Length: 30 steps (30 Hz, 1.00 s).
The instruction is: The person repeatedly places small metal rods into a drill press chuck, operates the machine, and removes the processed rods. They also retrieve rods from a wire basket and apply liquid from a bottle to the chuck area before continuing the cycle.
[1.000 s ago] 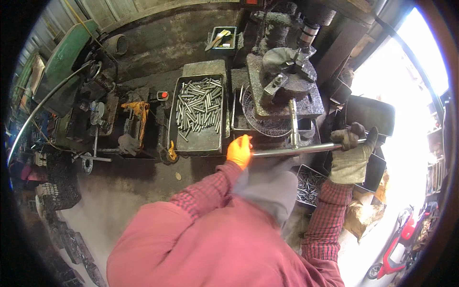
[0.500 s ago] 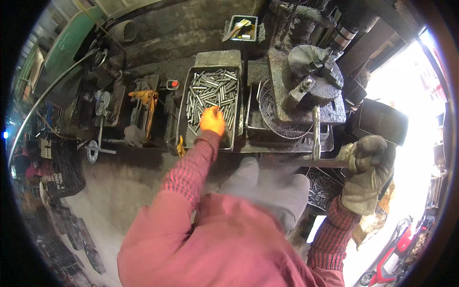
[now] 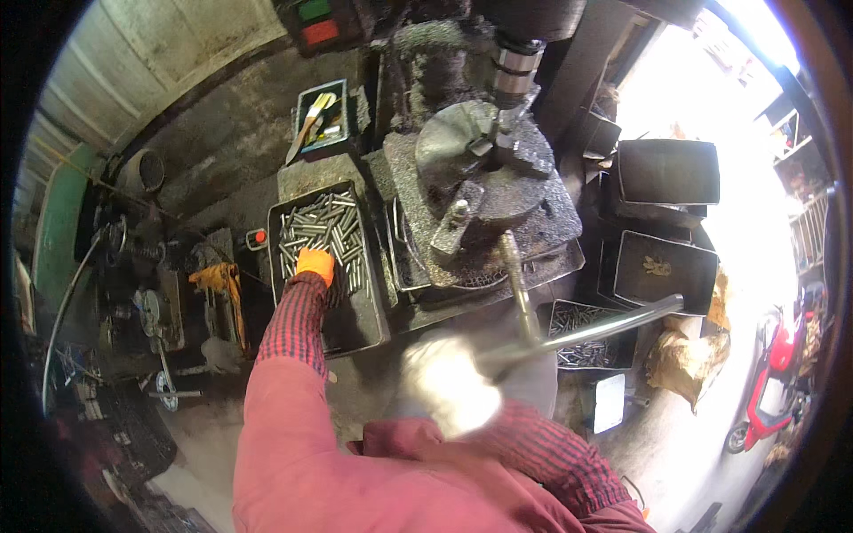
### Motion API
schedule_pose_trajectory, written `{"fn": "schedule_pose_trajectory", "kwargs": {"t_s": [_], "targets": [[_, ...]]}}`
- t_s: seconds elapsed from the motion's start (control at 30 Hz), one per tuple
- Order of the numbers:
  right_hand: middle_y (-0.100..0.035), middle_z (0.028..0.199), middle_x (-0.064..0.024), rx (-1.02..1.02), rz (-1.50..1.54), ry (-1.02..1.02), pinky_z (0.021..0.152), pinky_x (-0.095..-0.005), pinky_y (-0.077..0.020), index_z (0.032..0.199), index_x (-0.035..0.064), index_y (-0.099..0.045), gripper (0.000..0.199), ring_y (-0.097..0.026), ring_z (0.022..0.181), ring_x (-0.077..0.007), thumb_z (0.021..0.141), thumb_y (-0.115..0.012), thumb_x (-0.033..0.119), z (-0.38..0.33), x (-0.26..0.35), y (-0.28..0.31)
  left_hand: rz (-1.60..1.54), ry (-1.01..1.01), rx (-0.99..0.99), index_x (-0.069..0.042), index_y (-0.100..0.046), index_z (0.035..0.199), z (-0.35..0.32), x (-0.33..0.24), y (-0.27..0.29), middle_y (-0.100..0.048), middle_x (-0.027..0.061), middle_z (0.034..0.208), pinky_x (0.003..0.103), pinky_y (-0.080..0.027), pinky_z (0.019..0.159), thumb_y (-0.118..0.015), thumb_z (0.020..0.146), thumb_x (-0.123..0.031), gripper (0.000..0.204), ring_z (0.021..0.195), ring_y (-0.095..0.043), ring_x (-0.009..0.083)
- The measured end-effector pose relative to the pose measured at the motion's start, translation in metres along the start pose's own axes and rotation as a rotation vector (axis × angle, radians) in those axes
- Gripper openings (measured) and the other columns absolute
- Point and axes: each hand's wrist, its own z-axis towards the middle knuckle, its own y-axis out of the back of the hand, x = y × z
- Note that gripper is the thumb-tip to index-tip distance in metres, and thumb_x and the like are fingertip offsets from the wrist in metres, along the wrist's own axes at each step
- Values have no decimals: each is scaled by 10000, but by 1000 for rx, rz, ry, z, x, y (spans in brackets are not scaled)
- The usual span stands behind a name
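Pale-gloved right hand (image 3: 451, 384), wrapped round the long silvery metal bar (image 3: 613, 327), swings nearer the rectangular metal tray (image 3: 357, 325), bringing both hands close; orange-gloved left hand (image 3: 315, 265) inside, grip hidden.

Made out the right hand (image 3: 451, 384) only as a blur on the rod (image 3: 613, 327), near 6 o'clock. Found the left hand (image 3: 315, 265) hidden at its fingertips among pins (image 3: 330, 218), 9 o'clock. Saw the press (image 3: 531, 16) cut off at 1 o'clock.

From the wearer's head, one wide fisheye view looks down and forward: the plain dusty-red cloth jacket (image 3: 382, 489) close below, the grey, grimy metal machine table (image 3: 553, 209) farther ahead, pale ribbed wall panels (image 3: 195, 44) beyond.
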Motion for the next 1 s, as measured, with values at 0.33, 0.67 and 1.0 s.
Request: {"fn": "schedule_pose_trajectory", "kwargs": {"t_s": [0.33,0.67,1.0], "targets": [[-703,981,-164,-221,465,-176,777,-442,-569,1223,27,-633,476,-697,903,-337,916,-752,370,-100,-110,-60,-1734,65,-593,37,-695,1000,-74,-9,168,-666,4,883,276,-480,748,-706,984,-164,202,819,-566,86],[-736,1143,-261,-198,522,-635,901,-448,-590,1245,-38,-689,599,-722,1071,-405,834,-863,361,-139,-87,-32,-2128,-482,-592,-19,-757,1149,-52,-113,384,-754,25,965,253,-525,785,-792,950,-132,232,854,-668,96],[-697,1314,-238,-429,878,-726,1040,-390,-548,1374,-31,-626,656,-682,1238,-331,829,-875,237,-176,-104,-53,-1706,-497,-532,-21,-717,1109,-36,-118,397,-751,64,927,256,-498,593,-773,962,-114,182,727,-669,119]]}}
